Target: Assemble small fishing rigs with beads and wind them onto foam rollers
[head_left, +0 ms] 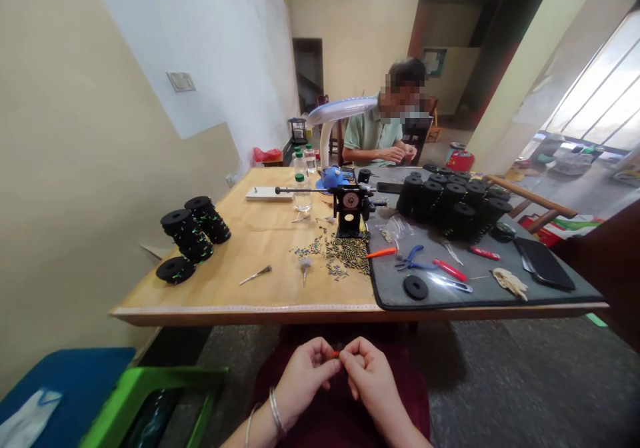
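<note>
My left hand [307, 371] is closed in a pinch above my lap, in front of the table edge. A small orange-red piece [335, 354] shows between its thumb and forefinger, too small to name. My right hand [369, 371] is pinched closed against the same piece, fingertips meeting those of the left. What lies between the right fingertips is mostly hidden. On the table ahead lies a heap of small dark and yellowish cylindrical bits [349, 253]. Near it stands a black hand-crank winder [350, 211] with a round dial and a long rod.
Black foam spools stand in stacks at left [186, 235] and right [457, 201]. The grey mat [400, 295] bears blue pliers [414, 259], a red-handled tool [450, 269], a glove [509, 283] and a phone [545, 265]. Beyond a lamp [330, 177], a co-worker [373, 135] sits.
</note>
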`<state>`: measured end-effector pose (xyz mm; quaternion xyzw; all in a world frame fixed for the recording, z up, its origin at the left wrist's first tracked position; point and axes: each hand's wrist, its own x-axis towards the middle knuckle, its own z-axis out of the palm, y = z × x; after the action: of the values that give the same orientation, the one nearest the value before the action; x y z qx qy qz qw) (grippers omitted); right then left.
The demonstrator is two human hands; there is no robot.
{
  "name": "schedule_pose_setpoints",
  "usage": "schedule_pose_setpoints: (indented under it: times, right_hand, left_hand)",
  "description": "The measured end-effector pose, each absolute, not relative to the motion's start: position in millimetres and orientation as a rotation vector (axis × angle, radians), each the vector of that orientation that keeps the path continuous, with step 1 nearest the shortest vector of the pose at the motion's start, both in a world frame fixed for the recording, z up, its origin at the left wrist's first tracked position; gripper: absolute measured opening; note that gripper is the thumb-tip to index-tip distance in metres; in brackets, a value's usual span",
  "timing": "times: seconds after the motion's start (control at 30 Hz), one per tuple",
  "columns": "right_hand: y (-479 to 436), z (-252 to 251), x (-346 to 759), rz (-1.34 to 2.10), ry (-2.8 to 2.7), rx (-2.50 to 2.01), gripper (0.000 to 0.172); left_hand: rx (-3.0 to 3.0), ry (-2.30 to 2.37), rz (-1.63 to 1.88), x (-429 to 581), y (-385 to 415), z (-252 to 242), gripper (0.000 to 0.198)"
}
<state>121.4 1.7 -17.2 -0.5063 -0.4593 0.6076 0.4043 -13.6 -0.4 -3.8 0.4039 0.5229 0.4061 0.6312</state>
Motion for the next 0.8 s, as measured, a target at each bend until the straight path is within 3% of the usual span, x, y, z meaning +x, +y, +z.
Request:
schedule_pose_setpoints:
  times: [0.4,0.8]
  right_hand:
    - [-1.8,-16.5,122.6,1.340,-1.347,-1.326,0.026]
    - [1.7,-24.6,124.4,1.442,-1.171,-1.310,0.027]
  left_hand:
    - [1.027,1.270,0.927,-9.9,-2.9,-7.0,0.019]
    - [0.666,1.049,0.913,-10.4,-3.3,-3.9,0.036]
